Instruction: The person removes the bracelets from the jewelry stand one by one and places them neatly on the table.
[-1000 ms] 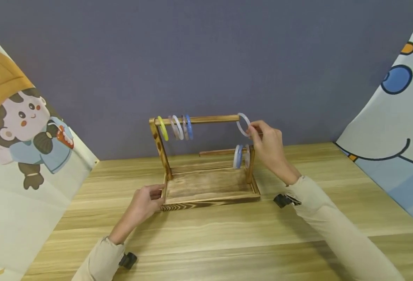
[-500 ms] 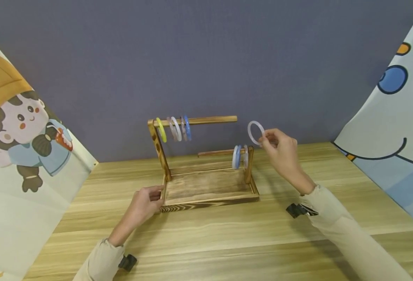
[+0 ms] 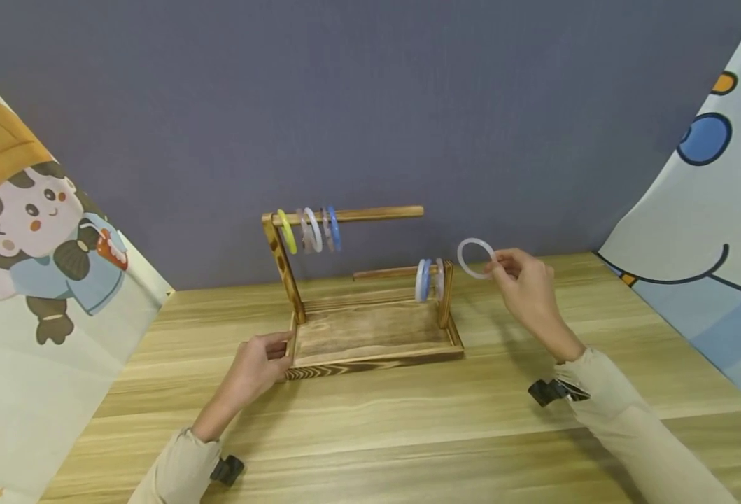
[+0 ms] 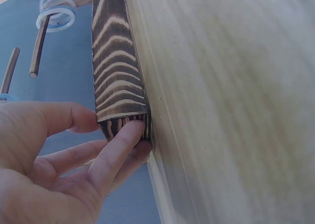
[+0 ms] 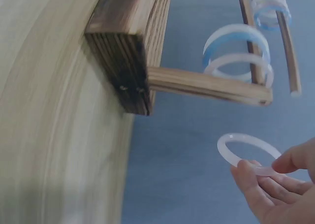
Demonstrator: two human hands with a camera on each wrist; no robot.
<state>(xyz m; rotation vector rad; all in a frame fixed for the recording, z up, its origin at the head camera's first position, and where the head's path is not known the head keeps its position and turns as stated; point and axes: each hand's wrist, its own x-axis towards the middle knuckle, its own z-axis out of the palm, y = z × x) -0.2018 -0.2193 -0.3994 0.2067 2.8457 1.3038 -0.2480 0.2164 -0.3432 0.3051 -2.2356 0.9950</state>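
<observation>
A pale translucent bangle (image 3: 461, 259) is pinched between the thumb and fingertips of my right hand (image 3: 530, 290), held in the air to the right of the wooden bangle rack (image 3: 376, 363). The right wrist view shows the ring (image 5: 222, 147) apart from the rods. My left hand (image 3: 257, 367) grips the left end of the rack's base, thumb on one edge and fingers at the end face in the left wrist view. Several bangles hang on the upper rod (image 3: 383, 213), including a yellow one (image 3: 287, 232) and a blue one (image 3: 335, 229). White, blue and pale bangles (image 3: 420, 281) hang on the lower rod (image 3: 383, 273).
The rack stands on a wood-grain table (image 3: 370, 434) against a grey back wall (image 3: 370, 105). The upper rod's free end points right, the lower rod's left. Printed cartoon panels (image 3: 80, 238) flank both sides. Each wrist carries a dark device (image 3: 228, 470).
My right hand has drawn the pale bangle off the free end of the upper rod and moved it right and downward. My left hand stays at the base.
</observation>
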